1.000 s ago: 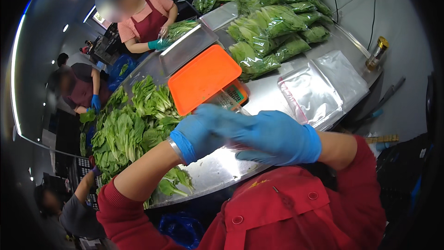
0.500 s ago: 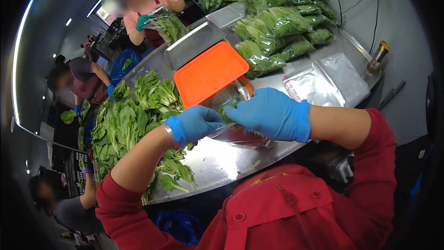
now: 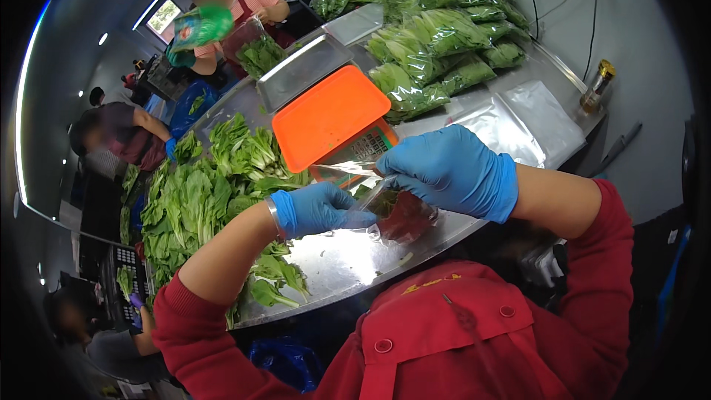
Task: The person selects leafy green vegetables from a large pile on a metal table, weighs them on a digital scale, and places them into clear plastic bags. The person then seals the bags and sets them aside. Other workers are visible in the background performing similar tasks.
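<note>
"Where's the clear bag [image 3: 406,216]?"
"Between the hands, above the table [image 3: 326,278]. The left hand [image 3: 315,210] pinches one side, the right hand [image 3: 450,170] another."
"Why both?"
"Thin bags flop, so two hands likely keep it stretched."
"And the leaves [image 3: 189,207] and flat bags [image 3: 548,122]?"
"One pile each side, probably for easy reach. The full bags [image 3: 429,44] sit farther back, maybe out of the way."

A light strip [image 3: 21,126] is glowing on the left; glare is whitening the near steel table [image 3: 337,261]. A far green bundle [image 3: 204,25] is blurring, while rim edges are bending.
</note>
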Motion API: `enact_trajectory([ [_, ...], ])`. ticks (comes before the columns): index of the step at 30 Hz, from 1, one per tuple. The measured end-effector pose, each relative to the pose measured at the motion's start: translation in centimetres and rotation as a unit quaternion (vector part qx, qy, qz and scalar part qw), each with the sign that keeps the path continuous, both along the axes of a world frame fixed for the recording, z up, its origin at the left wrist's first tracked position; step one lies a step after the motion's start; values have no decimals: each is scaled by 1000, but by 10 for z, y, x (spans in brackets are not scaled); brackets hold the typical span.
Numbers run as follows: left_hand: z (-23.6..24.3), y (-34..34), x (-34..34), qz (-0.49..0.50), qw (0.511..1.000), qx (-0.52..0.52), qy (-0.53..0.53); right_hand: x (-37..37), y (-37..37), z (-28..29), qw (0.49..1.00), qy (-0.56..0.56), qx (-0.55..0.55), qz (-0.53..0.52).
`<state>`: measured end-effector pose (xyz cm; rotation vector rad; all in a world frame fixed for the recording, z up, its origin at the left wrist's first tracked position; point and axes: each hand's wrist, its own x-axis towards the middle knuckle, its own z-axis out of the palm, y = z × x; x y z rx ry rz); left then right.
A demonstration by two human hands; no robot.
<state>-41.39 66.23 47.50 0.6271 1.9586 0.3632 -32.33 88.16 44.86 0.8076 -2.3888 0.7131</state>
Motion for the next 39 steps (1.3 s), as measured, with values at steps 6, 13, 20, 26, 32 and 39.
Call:
enact_trajectory([
  [6, -10, 3, 12, -138, 982, -23, 124, 7, -9, 1, 995, 62, 80, -6],
  [13, 50, 5, 39, 97, 910, 248, 316, 22, 17, 60, 991, 123, 15, -55],
  [20, 3, 9, 38, -3, 853, 242, 462, 4, 30, 12, 993, 98, 36, -56],
  [26, -17, 10, 39, -42, 845, 229, 481, -9, 45, -22, 997, 47, 68, 5],
  [32, 4, 12, 33, -59, 789, 304, 530, 5, 51, -3, 994, 57, 83, -36],
  [39, 60, -18, 13, 79, 700, 392, 592, -7, 51, 7, 998, 53, 32, -32],
])
